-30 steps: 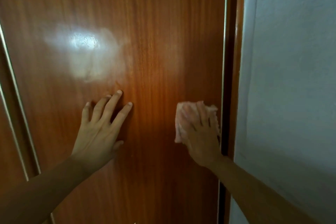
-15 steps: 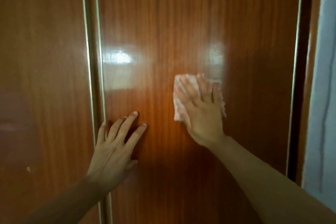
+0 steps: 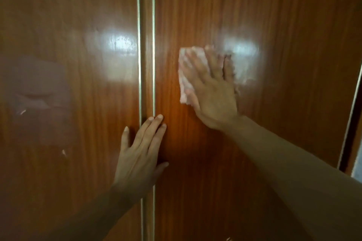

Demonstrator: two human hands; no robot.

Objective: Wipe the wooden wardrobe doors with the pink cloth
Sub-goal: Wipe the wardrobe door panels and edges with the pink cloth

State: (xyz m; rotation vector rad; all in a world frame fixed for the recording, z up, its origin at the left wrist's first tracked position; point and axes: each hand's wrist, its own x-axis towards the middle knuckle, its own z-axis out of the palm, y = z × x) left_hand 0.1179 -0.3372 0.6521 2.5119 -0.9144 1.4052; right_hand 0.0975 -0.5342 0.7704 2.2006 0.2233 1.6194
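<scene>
Head view: right hand [image 3: 211, 92] spread flat, pressing pink cloth [image 3: 185, 76] against door [image 3: 284, 103]; left hand [image 3: 140, 154] spread below-left.

The right wardrobe door [image 3: 274, 143] is glossy reddish wood with upright grain. The right grip [image 3: 213, 92] lies flat against it, fingers spread, pressing the pink cloth [image 3: 186, 76] onto the panel. A bright glare sits just right of that grip. Left of it runs the vertical strip [image 3: 146, 45] between the doors; the left grip [image 3: 140, 154] rests open across it, below the cloth. Beyond it is the left door [image 3: 68, 103].
</scene>
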